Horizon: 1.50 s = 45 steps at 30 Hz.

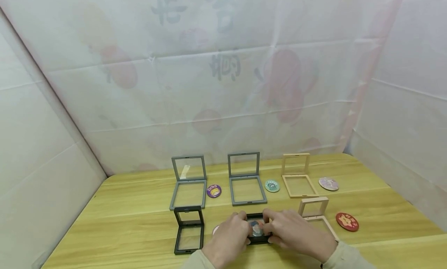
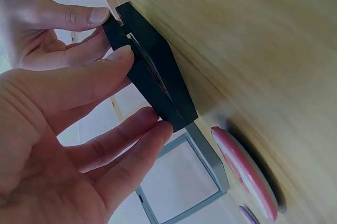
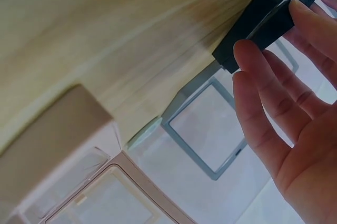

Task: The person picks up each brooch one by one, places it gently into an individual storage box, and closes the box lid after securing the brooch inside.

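Note:
Both hands hold a small black display frame (image 1: 259,240) low over the wooden table, near its front. My left hand (image 1: 228,235) grips the left end, thumb on the near edge. My right hand (image 1: 291,231) grips the right end in the same way. Through the clear film shows a round badge (image 1: 257,228) with dark and orange colours, partly covered by fingers. The two halves of the black frame (image 2: 160,42) are folded together, with a thin gap along the near edge in the left wrist view. A pink-rimmed badge (image 2: 243,169) lies beside it, mostly hidden by the left hand in the head view.
Another black frame (image 1: 177,245) stands with its lid up at the left. Grey frames (image 1: 171,201) (image 1: 233,195) and beige frames (image 1: 289,191) (image 1: 330,227) stand unfolded. Purple (image 1: 213,190), green (image 1: 272,185), lilac (image 1: 328,183) and red (image 1: 347,221) badges lie beside them. Cloth walls (image 1: 209,106) surround the table.

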{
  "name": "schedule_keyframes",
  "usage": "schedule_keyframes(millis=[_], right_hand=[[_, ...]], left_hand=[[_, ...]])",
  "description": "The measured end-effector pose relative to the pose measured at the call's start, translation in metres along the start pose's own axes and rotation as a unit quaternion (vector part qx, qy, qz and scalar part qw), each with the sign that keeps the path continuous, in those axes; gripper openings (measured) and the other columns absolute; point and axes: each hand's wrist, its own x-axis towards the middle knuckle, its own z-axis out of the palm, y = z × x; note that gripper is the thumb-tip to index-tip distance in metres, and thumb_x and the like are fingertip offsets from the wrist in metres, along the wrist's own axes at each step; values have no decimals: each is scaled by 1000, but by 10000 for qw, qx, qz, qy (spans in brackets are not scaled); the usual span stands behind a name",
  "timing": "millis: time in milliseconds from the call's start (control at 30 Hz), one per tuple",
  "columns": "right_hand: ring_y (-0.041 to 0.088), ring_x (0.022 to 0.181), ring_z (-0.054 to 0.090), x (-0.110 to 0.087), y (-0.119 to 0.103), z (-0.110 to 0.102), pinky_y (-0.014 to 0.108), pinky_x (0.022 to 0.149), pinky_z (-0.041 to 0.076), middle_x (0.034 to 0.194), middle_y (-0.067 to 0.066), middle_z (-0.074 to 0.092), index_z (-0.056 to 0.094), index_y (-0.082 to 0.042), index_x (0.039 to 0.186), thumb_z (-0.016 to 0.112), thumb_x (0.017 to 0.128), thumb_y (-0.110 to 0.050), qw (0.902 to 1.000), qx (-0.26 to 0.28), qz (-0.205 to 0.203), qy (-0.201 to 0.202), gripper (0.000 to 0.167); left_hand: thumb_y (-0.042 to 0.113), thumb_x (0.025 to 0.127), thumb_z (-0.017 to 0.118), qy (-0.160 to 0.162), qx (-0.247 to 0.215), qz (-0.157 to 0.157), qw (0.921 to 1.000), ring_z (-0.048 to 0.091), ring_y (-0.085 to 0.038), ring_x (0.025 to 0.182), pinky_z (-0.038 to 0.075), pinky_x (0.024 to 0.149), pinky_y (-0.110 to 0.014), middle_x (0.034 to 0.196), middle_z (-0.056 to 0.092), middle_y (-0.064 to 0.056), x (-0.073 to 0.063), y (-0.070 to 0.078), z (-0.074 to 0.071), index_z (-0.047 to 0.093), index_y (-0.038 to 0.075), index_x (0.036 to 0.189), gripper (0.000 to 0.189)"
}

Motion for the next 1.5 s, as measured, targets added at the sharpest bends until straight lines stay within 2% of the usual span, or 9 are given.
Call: schedule_keyframes(millis=[233,367,600,700,833,933,1100,1333,1500], right_hand=[[-4,63,40,2,3,0,12,50,33,91,-8,57,73,-25,75,91,72,-19,9998,-112,-61,137,19],[-4,63,39,1,2,3,12,51,33,88,-9,57,71,-24,70,91,70,-19,9995,-181,-57,238,20],[-5,58,29,-3,-8,12,10,50,26,82,-12,51,68,-25,67,86,70,-9,9988,-53,-97,468,24],[-5,57,28,-3,-11,12,9,49,26,80,-14,48,68,-25,66,86,71,-9,9993,-37,13,372,25],[-4,58,30,1,-10,6,12,48,28,76,-15,47,69,-24,66,89,71,-10,9996,-118,259,-8,24],[-3,58,30,5,-8,2,14,48,29,73,-15,47,69,-23,65,90,70,-12,9991,-287,254,-195,24],[-4,57,31,7,-7,0,13,48,29,71,-15,49,68,-23,63,93,66,-17,9986,-465,116,-209,26],[-5,57,32,7,-5,1,13,48,32,69,-17,49,66,-22,62,95,61,-16,9991,-307,195,-201,30],[-6,58,37,6,-4,-1,13,49,35,71,-16,52,70,-21,65,94,64,-14,9994,-204,210,-205,25]], left_hand=[[17,79,90,78,106,53,9999,53,-6,75,49,65,-16,88,60,3,3,-2,-1,78,20,73,13],[16,78,89,70,-13,80,9999,53,-7,75,49,65,-16,88,60,2,4,-2,2,79,17,74,12],[22,77,90,-196,195,-43,9996,50,-5,73,47,61,-16,84,56,6,2,-1,11,78,19,74,12],[19,77,90,-222,37,-42,9997,49,-6,71,46,60,-17,84,56,6,1,-1,11,78,17,73,13],[14,78,89,-46,-154,63,9998,51,-7,71,47,61,-16,84,59,4,3,-2,9,79,15,74,11],[13,78,89,21,-206,70,9998,53,-7,73,48,62,-16,86,62,3,3,-1,8,80,15,75,9],[13,80,87,-1,-120,150,9998,52,-6,73,47,62,-15,85,60,4,2,-1,7,80,15,78,7],[9,84,83,-26,-68,175,9998,48,-4,71,44,60,-13,82,56,6,0,0,7,80,16,79,9],[9,84,83,162,10,202,9997,49,-5,70,44,58,-14,83,58,4,0,0,8,79,15,78,10]])
